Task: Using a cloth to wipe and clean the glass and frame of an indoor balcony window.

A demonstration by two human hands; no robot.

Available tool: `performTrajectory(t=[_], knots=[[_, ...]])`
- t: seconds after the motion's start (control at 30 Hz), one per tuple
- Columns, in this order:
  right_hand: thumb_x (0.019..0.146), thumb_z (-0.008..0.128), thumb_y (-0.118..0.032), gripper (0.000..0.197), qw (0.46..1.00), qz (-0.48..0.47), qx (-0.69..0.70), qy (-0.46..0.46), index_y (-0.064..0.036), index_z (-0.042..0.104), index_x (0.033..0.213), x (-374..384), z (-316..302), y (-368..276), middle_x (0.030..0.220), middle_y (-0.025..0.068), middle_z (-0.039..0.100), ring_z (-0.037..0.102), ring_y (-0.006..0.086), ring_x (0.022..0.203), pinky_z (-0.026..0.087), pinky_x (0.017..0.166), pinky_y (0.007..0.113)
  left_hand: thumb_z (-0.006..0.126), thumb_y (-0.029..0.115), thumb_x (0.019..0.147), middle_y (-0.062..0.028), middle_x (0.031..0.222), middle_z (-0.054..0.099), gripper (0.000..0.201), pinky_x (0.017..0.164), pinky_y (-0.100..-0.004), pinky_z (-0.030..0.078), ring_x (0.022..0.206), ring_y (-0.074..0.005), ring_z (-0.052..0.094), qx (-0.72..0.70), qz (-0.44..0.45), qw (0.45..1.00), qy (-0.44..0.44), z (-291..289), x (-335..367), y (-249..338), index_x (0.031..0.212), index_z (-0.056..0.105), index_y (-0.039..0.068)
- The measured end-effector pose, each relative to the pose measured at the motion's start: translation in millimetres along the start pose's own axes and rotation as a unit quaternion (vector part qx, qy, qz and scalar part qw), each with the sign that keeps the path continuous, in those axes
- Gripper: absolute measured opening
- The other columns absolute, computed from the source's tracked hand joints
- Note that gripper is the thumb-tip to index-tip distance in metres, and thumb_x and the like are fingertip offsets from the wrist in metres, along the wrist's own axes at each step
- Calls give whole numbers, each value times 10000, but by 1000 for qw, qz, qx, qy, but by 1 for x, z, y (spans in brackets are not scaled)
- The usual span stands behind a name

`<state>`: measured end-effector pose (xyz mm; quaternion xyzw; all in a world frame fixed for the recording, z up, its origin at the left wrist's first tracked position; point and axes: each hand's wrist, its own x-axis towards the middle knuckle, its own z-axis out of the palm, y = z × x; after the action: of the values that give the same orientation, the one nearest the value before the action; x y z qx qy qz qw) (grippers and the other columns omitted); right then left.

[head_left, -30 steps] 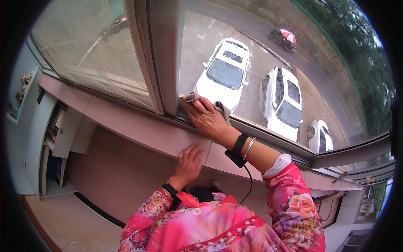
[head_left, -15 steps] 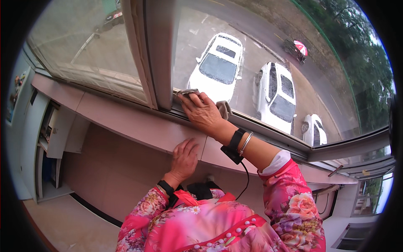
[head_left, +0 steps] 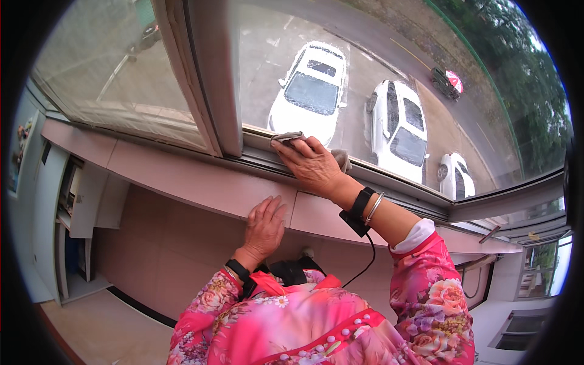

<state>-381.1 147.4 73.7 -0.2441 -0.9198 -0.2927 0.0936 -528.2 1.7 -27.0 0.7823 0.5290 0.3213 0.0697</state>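
A greyish cloth is bunched under my right hand, whose fingers press it onto the window frame's lower track. One end of the cloth sticks out past the fingertips, another beside the wrist. My left hand rests its fingers on the edge of the pinkish windowsill, stretched out and holding nothing. Both wrists wear black bands; a silver bangle and a small black box with a cable are on the right one.
An upright window frame post stands left of my right hand, beside a glass pane. White cars are parked outside below. A cabinet with an open door is at the left.
My right hand has slid to the right along the track with the cloth, away from the upright post. The left hand stays at the sill edge. Outside, a vehicle with a red-and-white umbrella has moved.
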Motion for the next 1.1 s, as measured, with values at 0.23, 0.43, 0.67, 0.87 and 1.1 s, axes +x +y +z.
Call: performTrajectory(t=[0.23,0.43,0.67,0.87,1.1], knots=[[811,496,-206,365,999,12,-23,19,-119,645,1133,44,16,-23,1417,-25,390,396,201,1136,311,996,352,567,143,789,-101,1336,444,436,1038,-404,260,1262,-272,378,-3,12,1000,-9,0,2,0,1216,516,77],[807,504,-226,377,1000,-8,-20,20,-121,644,1141,43,16,-19,1386,-52,415,387,172,1144,292,1010,327,569,136,787,-102,1334,446,439,1034,-406,265,1263,-273,378,-5,15,1000,-8,1,0,-5,1218,513,73],[805,520,-233,364,1000,-20,-2,20,-122,647,1128,9,10,-4,1380,-55,414,371,162,1142,306,989,310,583,154,792,-97,1319,452,422,1036,-393,278,1247,-266,388,29,22,999,-8,0,1,-3,1203,522,77],[804,496,-214,362,998,6,-33,43,-114,651,1116,51,23,-25,1385,-15,419,400,188,1129,319,985,328,584,154,781,-93,1334,440,436,1037,-397,277,1258,-263,378,20,25,999,-11,2,2,-1,1205,521,80],[801,493,-239,406,996,31,-2,80,-122,623,1167,46,35,-29,1378,-57,421,380,152,1174,302,1017,295,541,138,799,-102,1338,444,440,1035,-423,265,1264,-286,376,13,6,999,-36,-2,1,-3,1234,510,82]])
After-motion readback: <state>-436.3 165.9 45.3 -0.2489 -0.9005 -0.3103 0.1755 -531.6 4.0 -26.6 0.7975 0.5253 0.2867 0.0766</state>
